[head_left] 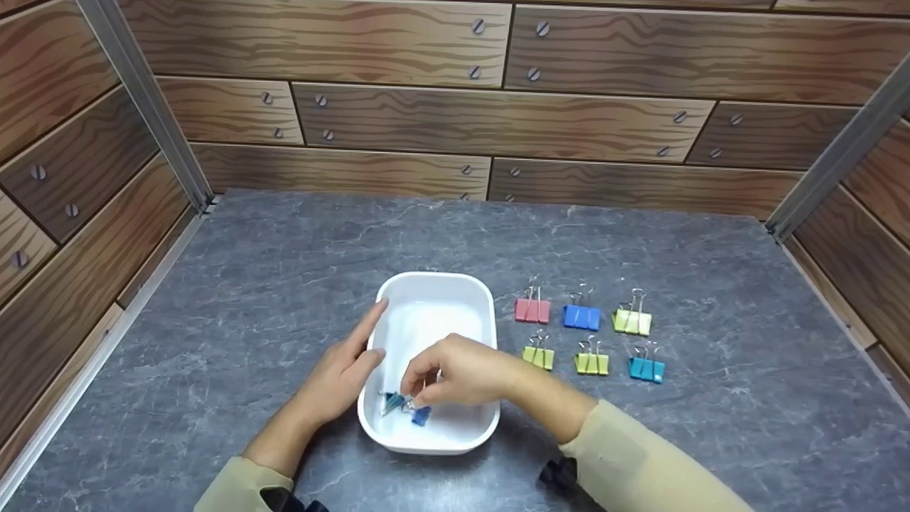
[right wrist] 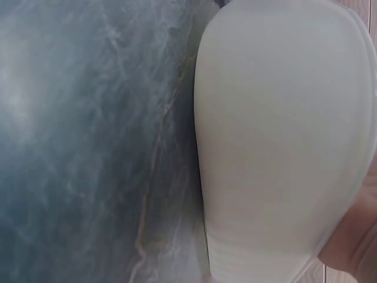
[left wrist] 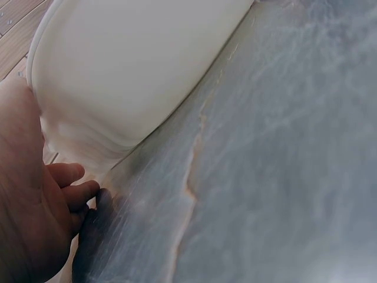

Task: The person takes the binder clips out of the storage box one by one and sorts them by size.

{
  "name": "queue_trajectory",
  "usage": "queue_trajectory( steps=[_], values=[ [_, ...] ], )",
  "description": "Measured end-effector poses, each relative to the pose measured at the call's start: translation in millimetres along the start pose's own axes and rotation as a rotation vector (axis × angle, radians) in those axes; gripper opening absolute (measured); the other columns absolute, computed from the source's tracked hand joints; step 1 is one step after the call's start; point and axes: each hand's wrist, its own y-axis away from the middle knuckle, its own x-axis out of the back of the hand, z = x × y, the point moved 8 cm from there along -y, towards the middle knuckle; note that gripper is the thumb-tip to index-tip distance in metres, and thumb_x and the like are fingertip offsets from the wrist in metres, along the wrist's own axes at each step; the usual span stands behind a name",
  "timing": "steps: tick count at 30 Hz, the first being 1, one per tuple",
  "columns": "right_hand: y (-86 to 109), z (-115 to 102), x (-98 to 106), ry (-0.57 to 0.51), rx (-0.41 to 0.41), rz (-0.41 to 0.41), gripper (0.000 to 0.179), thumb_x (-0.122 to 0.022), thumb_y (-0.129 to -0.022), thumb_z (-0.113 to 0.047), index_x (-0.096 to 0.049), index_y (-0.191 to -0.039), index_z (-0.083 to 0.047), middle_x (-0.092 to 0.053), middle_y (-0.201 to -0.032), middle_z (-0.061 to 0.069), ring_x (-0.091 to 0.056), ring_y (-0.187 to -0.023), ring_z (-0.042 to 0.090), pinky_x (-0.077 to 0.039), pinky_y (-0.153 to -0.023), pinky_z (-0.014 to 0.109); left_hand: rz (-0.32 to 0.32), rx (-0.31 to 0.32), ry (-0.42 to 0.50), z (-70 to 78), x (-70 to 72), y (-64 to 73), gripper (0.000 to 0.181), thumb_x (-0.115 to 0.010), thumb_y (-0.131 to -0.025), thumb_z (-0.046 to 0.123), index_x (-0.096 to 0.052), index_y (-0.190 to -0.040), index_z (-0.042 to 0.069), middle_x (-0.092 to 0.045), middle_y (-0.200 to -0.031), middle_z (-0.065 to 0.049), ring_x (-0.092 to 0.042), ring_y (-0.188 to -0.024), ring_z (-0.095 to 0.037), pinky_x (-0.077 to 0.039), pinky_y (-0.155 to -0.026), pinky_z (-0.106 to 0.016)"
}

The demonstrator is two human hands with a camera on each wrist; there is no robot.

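A white plastic tray [head_left: 434,449] stands on the table, holding a teal binder clip [head_left: 392,403] and a blue binder clip [head_left: 421,416] near its front end. My right hand [head_left: 458,373] reaches down inside, thumb and fingertips pinching at the wire handles of the blue clip. Along the tray's left rim rests my left hand [head_left: 338,380], index finger extended and thumb touching the rim. In the left wrist view the other fingers [left wrist: 79,191] lie loosely bent beside the tray wall. The right wrist view shows mainly the tray's outer side [right wrist: 277,135], which hides the fingertips.
Right of the tray, binder clips stand in two rows: a red one [head_left: 532,311], a blue one [head_left: 581,317] and a yellow-green one [head_left: 632,322] behind, two yellow-green ones [head_left: 591,363] and a teal one [head_left: 646,369] in front. Wood-patterned walls [head_left: 426,117] enclose the grey marbled table [head_left: 284,284].
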Motion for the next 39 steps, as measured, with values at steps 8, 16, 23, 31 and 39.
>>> queue_trajectory(
  steps=[8,16,23,31,39],
  values=[
    [-0.5,1,-7,0.092,-0.027,-0.045,0.012,-0.080,-0.094,-0.012,-0.084,-0.106,-0.013,-0.078,-0.093,-0.008,-0.062,-0.082,-0.005,-0.051,-0.081,0.016,0.000,0.004,-0.002,0.2,0.4,0.6,0.068,-0.051,-0.106,0.018,-0.031,-0.169,0.034,-0.047,-0.162,-0.011,-0.051,-0.142,-0.029,-0.042,-0.115,-0.055],
    [-1.2,1,-10,0.134,-0.035,-0.058,0.008,-0.081,-0.095,-0.017,-0.084,-0.103,-0.016,-0.072,-0.085,-0.017,-0.060,-0.077,-0.006,-0.049,-0.077,0.016,-0.002,0.021,-0.002,0.4,0.4,0.3,0.068,-0.050,-0.107,0.018,-0.030,-0.169,0.037,-0.046,-0.163,-0.011,-0.050,-0.144,-0.031,-0.041,-0.115,-0.056],
    [-1.4,1,-11,0.190,-0.027,-0.052,0.007,-0.082,-0.094,-0.021,-0.084,-0.100,-0.018,-0.071,-0.082,-0.019,-0.057,-0.074,-0.007,-0.046,-0.075,0.015,-0.007,0.033,0.003,-0.6,-0.7,0.7,0.068,-0.050,-0.107,0.018,-0.029,-0.169,0.037,-0.044,-0.164,-0.011,-0.048,-0.145,-0.031,-0.041,-0.116,-0.057],
    [-1.3,-1,-11,0.202,-0.002,-0.038,0.005,-0.085,-0.091,-0.020,-0.083,-0.094,-0.017,-0.071,-0.079,-0.015,-0.056,-0.071,-0.007,-0.046,-0.072,0.015,-0.006,0.034,0.000,-1.2,-0.5,0.9,0.068,-0.050,-0.107,0.019,-0.030,-0.169,0.037,-0.044,-0.164,-0.010,-0.048,-0.145,-0.030,-0.041,-0.115,-0.057],
    [-1.3,0,-11,0.180,-0.007,-0.038,0.004,-0.085,-0.092,-0.020,-0.083,-0.093,-0.017,-0.068,-0.077,-0.018,-0.054,-0.071,-0.007,-0.044,-0.071,0.013,0.000,0.016,0.001,-1.2,-0.4,0.6,0.067,-0.050,-0.107,0.019,-0.030,-0.169,0.037,-0.044,-0.164,-0.009,-0.048,-0.146,-0.030,-0.040,-0.116,-0.057]
  ],
)
